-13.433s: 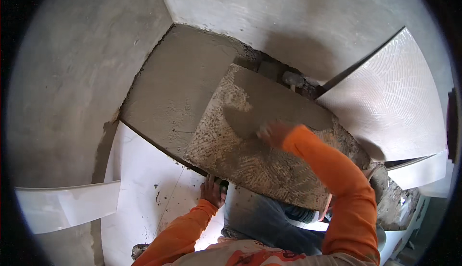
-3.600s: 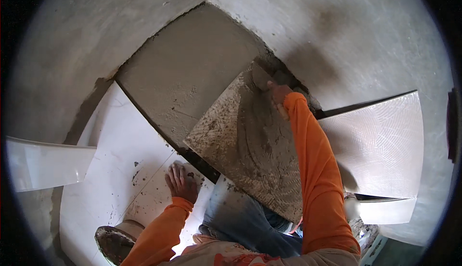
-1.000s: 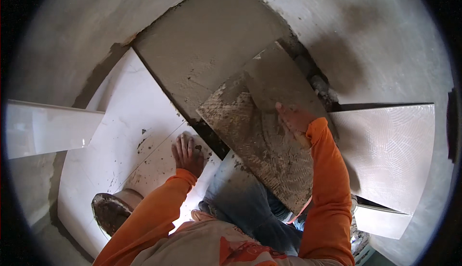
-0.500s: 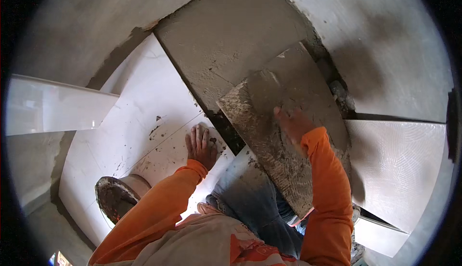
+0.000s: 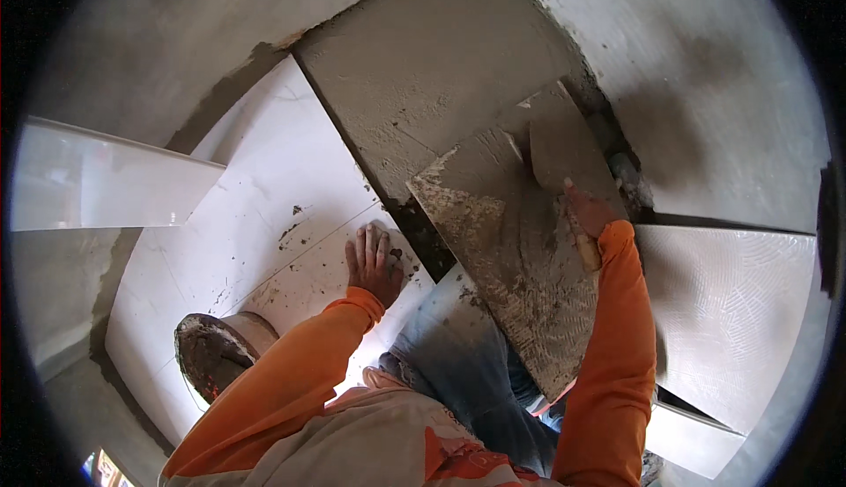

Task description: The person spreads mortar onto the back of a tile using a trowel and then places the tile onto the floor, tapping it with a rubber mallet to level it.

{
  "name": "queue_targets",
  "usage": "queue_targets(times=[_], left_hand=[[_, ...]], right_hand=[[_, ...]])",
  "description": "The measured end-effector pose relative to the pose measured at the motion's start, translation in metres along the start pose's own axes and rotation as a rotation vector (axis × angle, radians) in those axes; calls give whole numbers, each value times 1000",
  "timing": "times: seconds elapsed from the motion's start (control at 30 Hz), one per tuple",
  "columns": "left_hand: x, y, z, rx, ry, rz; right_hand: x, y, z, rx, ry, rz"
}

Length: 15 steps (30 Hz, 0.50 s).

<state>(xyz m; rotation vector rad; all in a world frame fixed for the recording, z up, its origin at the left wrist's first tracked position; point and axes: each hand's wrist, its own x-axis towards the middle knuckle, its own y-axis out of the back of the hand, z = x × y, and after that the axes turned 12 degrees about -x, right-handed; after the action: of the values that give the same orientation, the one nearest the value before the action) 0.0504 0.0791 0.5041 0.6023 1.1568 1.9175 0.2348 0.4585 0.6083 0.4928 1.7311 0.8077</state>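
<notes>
The right hand (image 5: 589,214) is gripping a trowel (image 5: 553,154) by its handle, its blade lying flat on the mortar-coated back of a tile (image 5: 515,258) that is leaning tilted across the person's knees. The left hand (image 5: 374,262) is pressing flat, fingers spread, on the white floor tile (image 5: 256,196). A grey mortar bed (image 5: 423,73) is lying just beyond; a mortar-smeared bucket (image 5: 216,355) is standing near the left elbow.

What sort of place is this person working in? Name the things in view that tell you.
Probably a room being tiled: white tiles already laid, a grey mortar bed beside them, and a trowel in the right hand spreading mortar on a tile's back.
</notes>
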Motion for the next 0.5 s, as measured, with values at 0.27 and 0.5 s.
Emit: queue_targets(times=[0.27, 0.5], left_hand=[[-11, -2, -11, 46, 24, -17], [-8, 5, -1, 14, 36, -64]], right_hand=[[-101, -17, -123, -93, 289, -483], [-126, -46, -104, -355, 551, -99]])
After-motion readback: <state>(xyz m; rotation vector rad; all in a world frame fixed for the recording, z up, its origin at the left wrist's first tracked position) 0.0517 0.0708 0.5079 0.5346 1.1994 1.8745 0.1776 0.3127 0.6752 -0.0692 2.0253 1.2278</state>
